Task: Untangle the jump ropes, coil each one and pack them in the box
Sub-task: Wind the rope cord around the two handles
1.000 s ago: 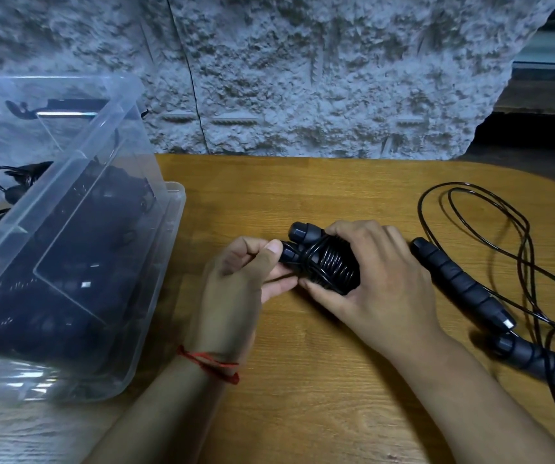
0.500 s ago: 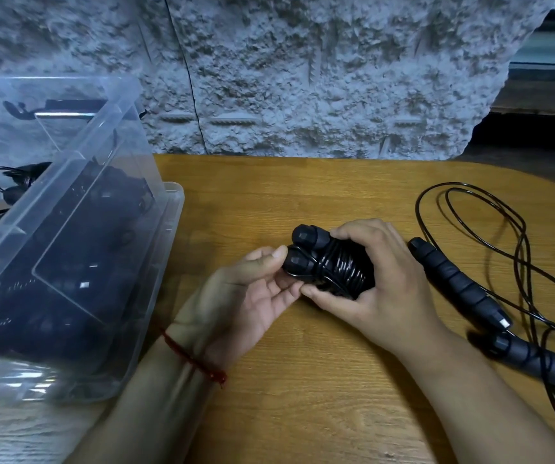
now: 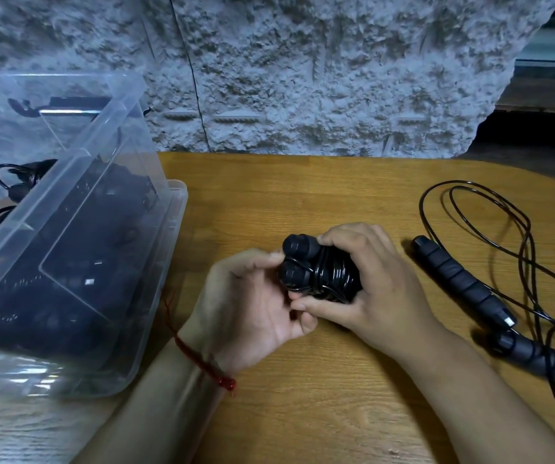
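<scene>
Our two forearms reach in from the near side, angled toward each other, and our hands meet in the middle. Our right hand curls over the coiled jump rope, fingers across its top, thumb underneath. Our left hand faces it palm-up, thumb against the rope's left end, fingers curled beneath.

A plain indoor room, perhaps in a home. A wooden bench stands against a rough, grey, plastered far wall.
</scene>
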